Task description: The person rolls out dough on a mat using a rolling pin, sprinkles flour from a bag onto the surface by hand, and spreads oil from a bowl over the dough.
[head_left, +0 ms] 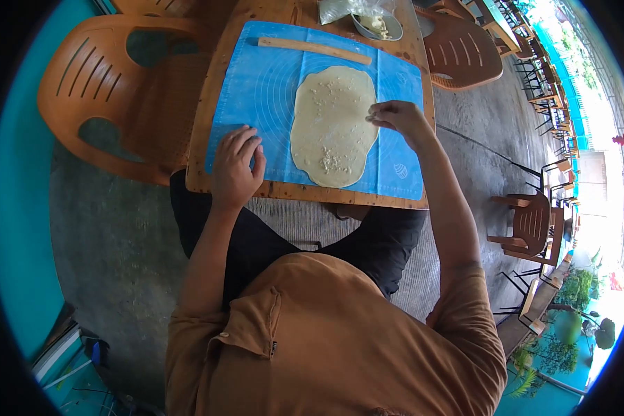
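A flat sheet of rolled-out dough (334, 128) lies on the blue pastry mat (263, 90), with pale crumbly bits scattered over its top and near its lower end. Over the dough's right edge is my right hand (403, 120), its fingertips pinched together around a small pale crumbly bit (372, 115). My left hand (238, 166) rests on the left part of the mat, beside the dough and apart from it, fingers loosely bent and holding nothing. A wooden rolling pin (315, 50) lies across the mat beyond the dough.
At the table's far end stands a bowl (393, 28) with pale, lumpy contents, beside a clear plastic bag (335, 10). The wooden table (200, 149) has orange plastic chairs (83, 73) at its left and far right. More chairs and tables line the right side.
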Motion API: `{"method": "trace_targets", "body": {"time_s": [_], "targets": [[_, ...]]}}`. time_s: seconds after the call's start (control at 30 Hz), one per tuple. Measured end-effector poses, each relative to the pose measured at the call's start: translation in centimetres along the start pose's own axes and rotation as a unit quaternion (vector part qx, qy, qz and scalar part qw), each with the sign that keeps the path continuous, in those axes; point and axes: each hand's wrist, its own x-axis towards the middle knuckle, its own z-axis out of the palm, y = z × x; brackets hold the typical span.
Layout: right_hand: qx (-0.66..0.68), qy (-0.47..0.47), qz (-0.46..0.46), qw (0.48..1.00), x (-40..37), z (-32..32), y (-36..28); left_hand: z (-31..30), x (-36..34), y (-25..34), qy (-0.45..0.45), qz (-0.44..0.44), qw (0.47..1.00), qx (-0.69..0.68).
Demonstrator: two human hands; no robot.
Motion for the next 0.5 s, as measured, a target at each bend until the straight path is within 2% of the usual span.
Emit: {"method": "trace_targets", "body": {"time_s": [0.13,0.37,0.43,0.47,0.5], "targets": [[0.008,0.074,-0.047,0.996,-1.1,-0.2,0.8,0.2,-0.1,0.0,0.001,0.003,1.000,0.006],[0.034,0.064,-0.040,0.997,-1.9,0.3,2.9,0.1,-0.2,0.0,-0.001,0.003,1.000,0.012],[-0.012,0.122,-0.067,0.990,-1.7,0.8,2.9,0.2,0.0,0.0,0.002,0.005,1.000,0.015],[-0.013,0.121,-0.068,0.990,-1.7,0.8,2.7,0.3,-0.1,-0.1,0.001,0.003,1.000,0.012],[0.023,0.080,-0.038,0.996,-2.1,0.9,2.0,0.2,-0.1,-0.1,-0.001,0.001,1.000,0.011]]}}
